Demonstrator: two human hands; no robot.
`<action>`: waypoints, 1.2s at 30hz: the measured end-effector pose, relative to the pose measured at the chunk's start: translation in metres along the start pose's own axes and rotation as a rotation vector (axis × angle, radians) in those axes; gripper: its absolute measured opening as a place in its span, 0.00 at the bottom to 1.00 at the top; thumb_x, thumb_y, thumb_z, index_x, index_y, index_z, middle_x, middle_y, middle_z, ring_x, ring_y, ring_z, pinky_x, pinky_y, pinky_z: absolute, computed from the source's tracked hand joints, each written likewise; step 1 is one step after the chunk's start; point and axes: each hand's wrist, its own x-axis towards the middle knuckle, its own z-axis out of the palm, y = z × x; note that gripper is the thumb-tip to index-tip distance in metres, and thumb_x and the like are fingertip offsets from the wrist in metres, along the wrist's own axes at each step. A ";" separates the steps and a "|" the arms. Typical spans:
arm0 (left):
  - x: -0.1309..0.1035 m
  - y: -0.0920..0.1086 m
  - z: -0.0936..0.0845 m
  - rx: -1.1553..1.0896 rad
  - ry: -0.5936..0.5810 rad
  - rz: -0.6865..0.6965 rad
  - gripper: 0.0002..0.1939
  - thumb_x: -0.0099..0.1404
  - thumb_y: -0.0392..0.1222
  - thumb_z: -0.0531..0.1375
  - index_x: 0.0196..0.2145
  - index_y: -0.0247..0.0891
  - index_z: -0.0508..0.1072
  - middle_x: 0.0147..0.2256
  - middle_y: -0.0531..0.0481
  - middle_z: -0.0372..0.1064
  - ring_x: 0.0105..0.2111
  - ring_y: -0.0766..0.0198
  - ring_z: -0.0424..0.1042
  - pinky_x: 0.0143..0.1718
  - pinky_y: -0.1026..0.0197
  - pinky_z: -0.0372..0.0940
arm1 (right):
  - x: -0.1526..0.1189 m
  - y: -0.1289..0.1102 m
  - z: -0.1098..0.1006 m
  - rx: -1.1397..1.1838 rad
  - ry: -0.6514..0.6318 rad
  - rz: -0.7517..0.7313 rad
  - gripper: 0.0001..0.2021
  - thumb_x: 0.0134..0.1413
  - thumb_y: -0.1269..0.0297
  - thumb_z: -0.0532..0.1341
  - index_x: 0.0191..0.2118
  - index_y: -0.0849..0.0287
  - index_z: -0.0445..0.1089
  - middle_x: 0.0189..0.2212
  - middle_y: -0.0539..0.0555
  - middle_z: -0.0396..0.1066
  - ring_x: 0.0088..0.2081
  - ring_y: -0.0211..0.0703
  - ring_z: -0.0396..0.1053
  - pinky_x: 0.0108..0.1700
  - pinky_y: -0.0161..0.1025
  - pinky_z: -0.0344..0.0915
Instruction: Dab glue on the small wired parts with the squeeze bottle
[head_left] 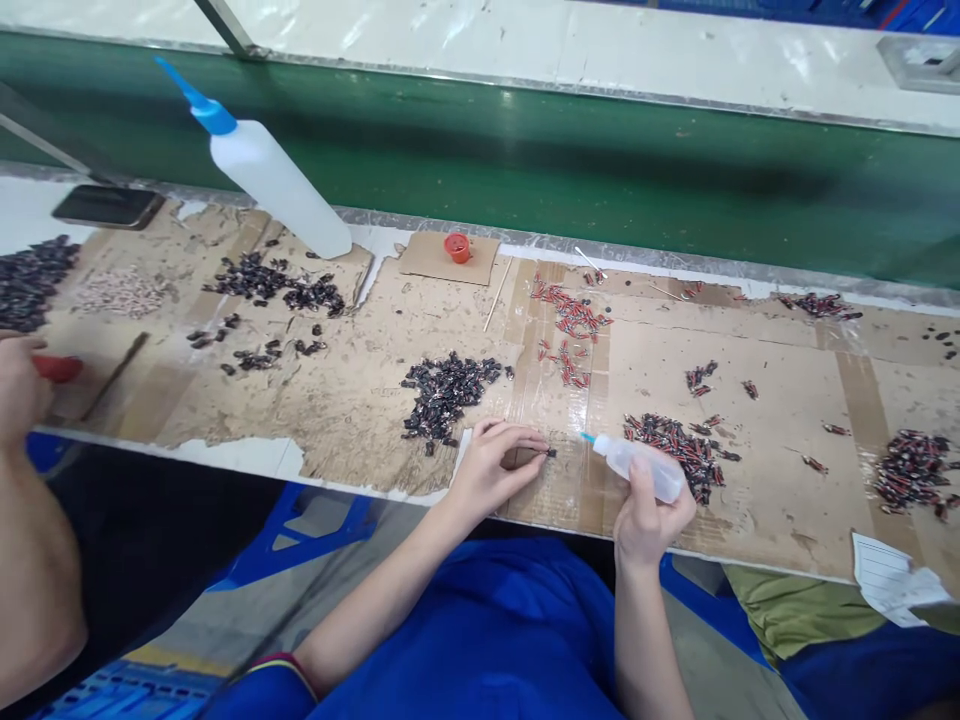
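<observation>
My left hand point(495, 465) rests low over the cardboard, thumb and fingertips pinching a small black part point(552, 453). In my right hand point(651, 515) is a small clear squeeze bottle point(637, 462), tilted so that its blue tip points left toward that part, a short gap apart. A heap of small black parts point(450, 395) lies just beyond my left hand. Beside the bottle is a pile of black and red parts point(679, 450). Farther back, loose red pieces point(574, 315) are scattered on the cardboard.
A tall white bottle point(281, 185) with a blue nozzle stands at the back left. Near it are a red cup point(457, 248), a thin stick point(498, 295) and a phone point(109, 205). Another person's hand point(19, 385) holds something red at far left. Paper point(892, 580) overhangs the right front edge.
</observation>
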 end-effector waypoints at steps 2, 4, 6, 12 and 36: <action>0.002 0.003 -0.004 -0.017 -0.035 -0.001 0.05 0.60 0.38 0.64 0.37 0.42 0.74 0.36 0.52 0.80 0.38 0.60 0.77 0.48 0.51 0.60 | 0.004 -0.002 0.005 0.014 -0.013 -0.049 0.16 0.43 0.58 0.69 0.37 0.60 0.70 0.32 0.54 0.75 0.31 0.44 0.74 0.33 0.39 0.69; 0.009 0.006 -0.011 -0.008 -0.077 -0.004 0.07 0.60 0.38 0.64 0.38 0.42 0.74 0.36 0.53 0.80 0.37 0.60 0.77 0.48 0.51 0.59 | 0.008 -0.005 0.012 -0.001 -0.064 -0.104 0.18 0.39 0.61 0.71 0.37 0.59 0.66 0.33 0.54 0.75 0.34 0.45 0.75 0.37 0.41 0.71; 0.021 0.008 -0.019 0.073 -0.058 -0.022 0.05 0.61 0.38 0.64 0.37 0.44 0.75 0.35 0.53 0.79 0.37 0.59 0.76 0.49 0.50 0.57 | 0.012 -0.008 0.021 -0.024 -0.117 -0.145 0.20 0.38 0.63 0.71 0.36 0.56 0.61 0.34 0.54 0.75 0.37 0.46 0.76 0.43 0.43 0.71; 0.079 0.004 -0.028 0.391 0.104 -0.026 0.04 0.64 0.38 0.61 0.32 0.42 0.77 0.35 0.48 0.77 0.42 0.51 0.70 0.47 0.45 0.54 | 0.016 -0.006 0.036 -0.212 -0.121 -0.145 0.22 0.40 0.59 0.70 0.39 0.56 0.59 0.39 0.59 0.76 0.41 0.48 0.76 0.48 0.49 0.70; 0.017 0.028 -0.023 0.226 -0.073 0.099 0.11 0.70 0.39 0.53 0.35 0.43 0.74 0.34 0.51 0.77 0.39 0.59 0.71 0.44 0.55 0.57 | -0.006 -0.014 0.028 -0.131 -0.530 -0.415 0.07 0.56 0.63 0.63 0.40 0.51 0.78 0.35 0.53 0.78 0.36 0.42 0.76 0.40 0.41 0.74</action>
